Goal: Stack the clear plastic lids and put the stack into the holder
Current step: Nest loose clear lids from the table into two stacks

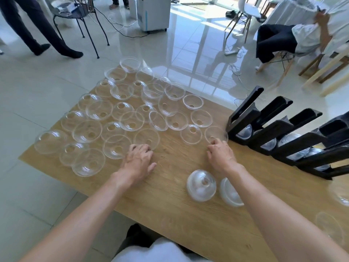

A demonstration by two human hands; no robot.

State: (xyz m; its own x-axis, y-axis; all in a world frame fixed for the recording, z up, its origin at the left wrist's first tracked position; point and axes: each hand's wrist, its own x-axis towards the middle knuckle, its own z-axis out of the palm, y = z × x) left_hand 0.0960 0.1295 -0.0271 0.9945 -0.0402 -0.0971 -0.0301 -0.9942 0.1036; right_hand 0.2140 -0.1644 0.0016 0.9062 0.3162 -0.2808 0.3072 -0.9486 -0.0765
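Lids of clear plastic (120,118) lie spread over the wooden table (170,205), around thirty-five of them, mostly on its left and far part. On the right side stands the black holder (294,135) with several sloped channels, and some lids already sit in their lower ends. Both bare arms reach forward. Left hand (139,157) lies palm down, fingers bent on the rim of one near lid (147,138). Right hand (221,154) touches with its fingertips another lid (216,134) just beside the holder. Two small stacks (201,185) lie on their sides near the right forearm.
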